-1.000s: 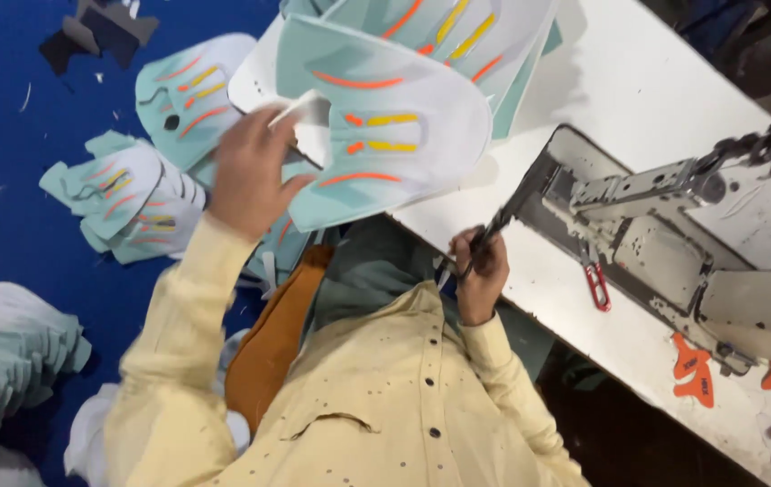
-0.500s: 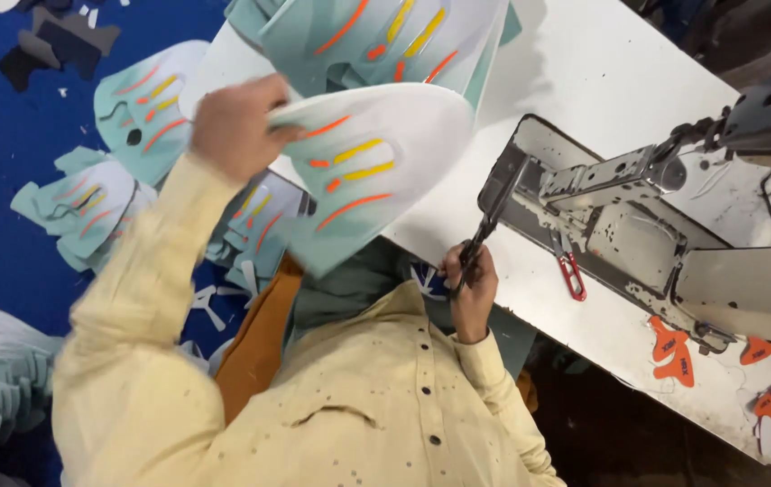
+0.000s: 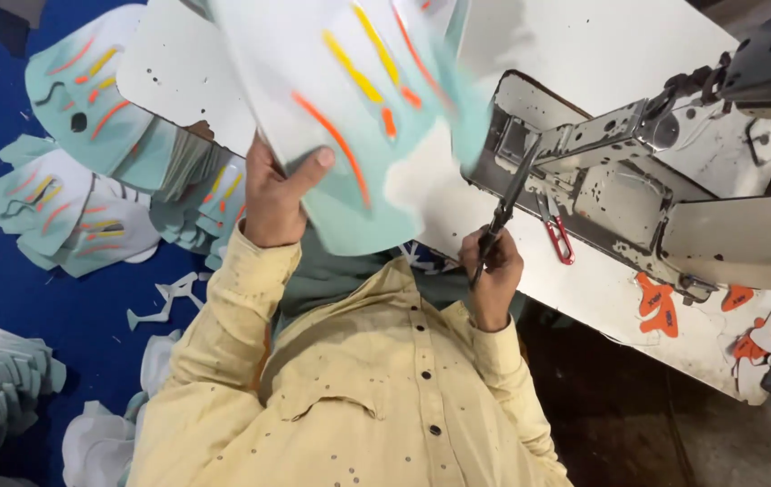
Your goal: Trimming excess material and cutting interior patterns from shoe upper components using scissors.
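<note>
While the person's yellow sleeves fill the near view, the left hand (image 3: 272, 194) is clamped on a mint-green cut fabric panel (image 3: 358, 108), thumb on its face and fingers behind, holding it up over the near edge of the white worktop (image 3: 602, 36). The panel looks light and floppy, a thin layered sheet that bows under its own weight, so it wants holding at its lower margin, where the hand has it, clear of the stripes. It carries orange and yellow stripes on mint green with a white border; its upper part is blurred. The right hand (image 3: 493, 271) is closed around dark-handled scissors (image 3: 507, 203), blades pointing up toward the grey sewing machine (image 3: 638, 171) farther along the worktop. Beyond the left hand, on the blue floor (image 3: 6, 298), lie stacks of like panels (image 3: 87, 99), and I think offcuts too. Orange pieces (image 3: 660, 307) sit at the worktop's right edge.
</note>
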